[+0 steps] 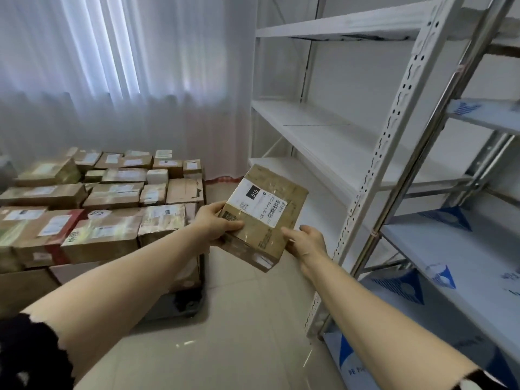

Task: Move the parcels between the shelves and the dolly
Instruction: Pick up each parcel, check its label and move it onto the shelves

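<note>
Your left hand (215, 224) and right hand (307, 243) grip the parcel (264, 218), fingers (232, 225) curled round it. Keep it level and slide it onto the right shelf (323, 133).

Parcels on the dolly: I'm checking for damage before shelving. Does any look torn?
Yes. One brown box at the far right of the dolly has ragged, torn cardboard on its face. The held parcel looks intact.

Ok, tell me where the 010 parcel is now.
The 010 parcel is mid-frame in the head view, gripped by the left hand and right hand, with the loaded dolly to its left and the white shelves to its right.
</note>
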The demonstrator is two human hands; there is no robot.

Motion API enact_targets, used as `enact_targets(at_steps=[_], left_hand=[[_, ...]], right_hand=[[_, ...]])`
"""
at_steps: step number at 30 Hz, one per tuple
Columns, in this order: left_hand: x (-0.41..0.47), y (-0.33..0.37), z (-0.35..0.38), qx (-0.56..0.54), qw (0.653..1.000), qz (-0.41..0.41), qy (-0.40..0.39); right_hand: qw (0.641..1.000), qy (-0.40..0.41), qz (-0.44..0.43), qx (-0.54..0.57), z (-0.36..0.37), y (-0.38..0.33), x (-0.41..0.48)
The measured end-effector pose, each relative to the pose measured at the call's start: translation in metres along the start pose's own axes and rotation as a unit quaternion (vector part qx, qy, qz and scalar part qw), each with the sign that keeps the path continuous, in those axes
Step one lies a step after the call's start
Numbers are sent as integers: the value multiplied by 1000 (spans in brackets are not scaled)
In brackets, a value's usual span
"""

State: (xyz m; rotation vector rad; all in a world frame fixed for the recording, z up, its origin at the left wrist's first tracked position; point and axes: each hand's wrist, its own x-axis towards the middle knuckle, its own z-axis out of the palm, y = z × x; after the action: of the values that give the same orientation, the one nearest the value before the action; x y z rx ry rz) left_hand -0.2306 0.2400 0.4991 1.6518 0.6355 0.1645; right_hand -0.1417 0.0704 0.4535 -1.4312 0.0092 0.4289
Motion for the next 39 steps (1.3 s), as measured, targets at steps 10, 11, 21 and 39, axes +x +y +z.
enact_targets(at_steps=[10, 11, 21, 39], left_hand=[[194, 29, 0, -5, 999, -45, 21], [209, 30, -4, -4, 999, -51, 15], [407, 33, -52, -50, 994, -79, 59], [823, 120, -128, -37, 986, -76, 143]], right_hand=[[994, -88, 44, -38, 30, -58, 238], [994, -90, 40, -46, 36, -61, 259], [984, -91, 11, -150, 110, -65, 459], [983, -120, 82, -111, 294, -101, 828]])
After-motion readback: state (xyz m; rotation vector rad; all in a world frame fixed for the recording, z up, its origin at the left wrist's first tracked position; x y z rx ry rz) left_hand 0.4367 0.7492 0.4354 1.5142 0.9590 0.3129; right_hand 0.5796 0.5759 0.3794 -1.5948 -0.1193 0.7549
